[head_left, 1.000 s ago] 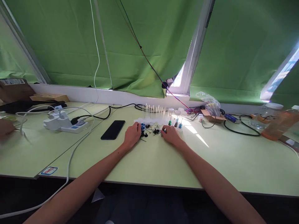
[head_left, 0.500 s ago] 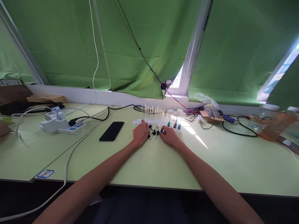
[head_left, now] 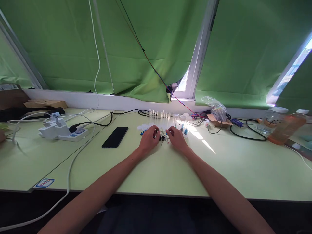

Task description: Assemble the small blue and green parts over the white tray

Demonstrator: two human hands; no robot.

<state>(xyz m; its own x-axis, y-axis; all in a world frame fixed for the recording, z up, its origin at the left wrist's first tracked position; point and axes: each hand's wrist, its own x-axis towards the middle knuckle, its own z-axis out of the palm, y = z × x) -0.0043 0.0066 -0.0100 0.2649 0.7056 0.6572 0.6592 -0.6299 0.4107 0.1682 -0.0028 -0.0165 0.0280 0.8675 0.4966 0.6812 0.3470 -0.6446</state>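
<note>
Both my hands rest on the pale green table (head_left: 156, 169), close together. My left hand (head_left: 149, 140) has its fingers curled over a small heap of tiny electronic parts (head_left: 162, 137), black and blue. My right hand (head_left: 175, 138) touches the same heap from the right with bent fingertips. The parts are too small to tell whether either hand pinches one. Just behind the heap stand a row of clear tubes (head_left: 159, 114) and some small vials (head_left: 183, 123) with coloured pieces inside.
A black phone (head_left: 115, 137) lies left of my hands. Further left a white power strip (head_left: 60, 131) trails cables. At the right are a plastic bag on a small box (head_left: 218, 112), black cables (head_left: 246, 135), a jar (head_left: 274, 120) and an orange bottle (head_left: 285, 128). Another person's hand (head_left: 2, 136) shows at the left edge.
My left hand has slid right and forward onto the heap. My right hand has shifted slightly forward, so the two hands now sit closer together. The view drifted a little.
</note>
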